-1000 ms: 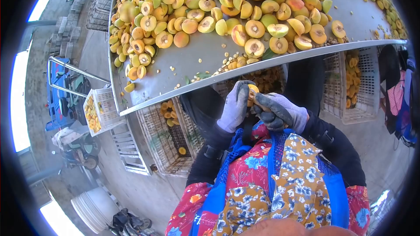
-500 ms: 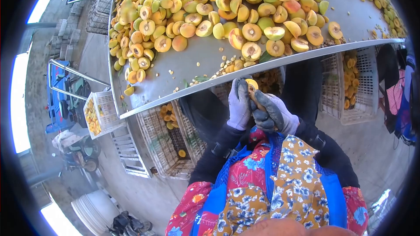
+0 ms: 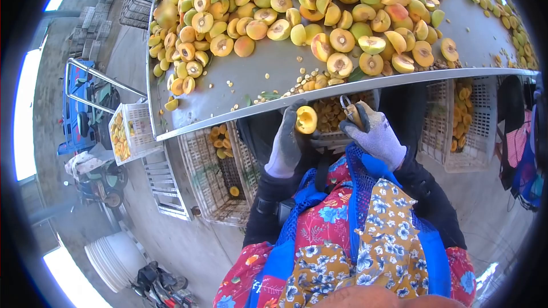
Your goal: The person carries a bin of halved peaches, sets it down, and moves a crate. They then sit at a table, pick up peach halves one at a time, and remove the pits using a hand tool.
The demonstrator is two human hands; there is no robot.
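My left hand (image 3: 287,144), in a grey-and-lilac glove, grips a hollowed yellow peach half (image 3: 306,120) with its cut face turned up. In my right hand (image 3: 375,136), gloved the same way, is a pitting knife (image 3: 353,114) with a wooden handle and a looped metal end. The loop points toward the table and stands apart from the fruit. Both hands are in front of my body, just below the table's near edge. Heaped on the metal table (image 3: 228,100) are many peach halves (image 3: 341,40), several with stones still in them.
Loose stones (image 3: 311,81) lie along the table's raised metal rim. Beneath it, a crate (image 3: 326,137) holds fruit pieces, with plastic crates to the left (image 3: 200,174) and right (image 3: 476,120). A white crate of fruit (image 3: 140,128) and parked motorbikes (image 3: 103,185) are farther left.
My hands have come apart. The left moved left and down with the peach half, now showing its hollow; the right moved right with the pitting knife. The view has shifted slightly.
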